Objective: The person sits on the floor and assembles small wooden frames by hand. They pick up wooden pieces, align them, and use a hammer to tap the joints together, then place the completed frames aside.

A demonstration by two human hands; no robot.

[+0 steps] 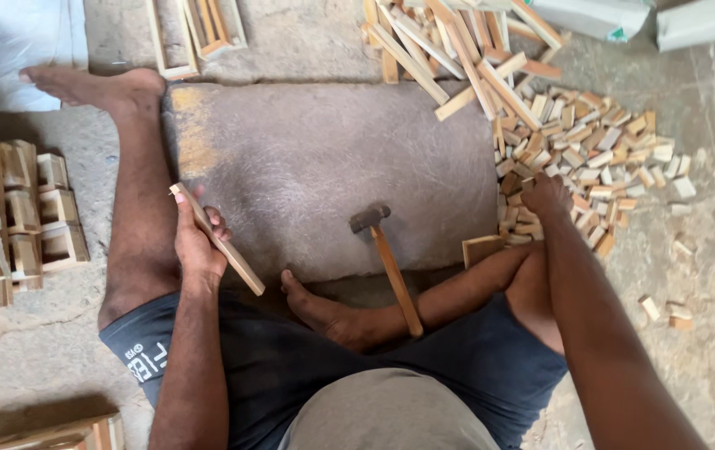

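on slab (pixel 307 158): hammer (pixel 387 258), l/r room

The slat (pixel 217 240) and small blocks (pixel 591 150) were pale raw wood; the slab (pixel 324 167) was rough grey stone; the hammer (pixel 389 262) had a dull metal head

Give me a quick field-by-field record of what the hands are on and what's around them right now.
left hand: grips a flat wooden strip, held tilted
right hand: reaching into pile of small wooden blocks; grip cannot be told
hammer: lying on the stone slab, untouched, handle toward the person
long wooden strips: heaped beyond the slab
wooden box frames: stacked on the person's left
small wooden panel: by the right knee
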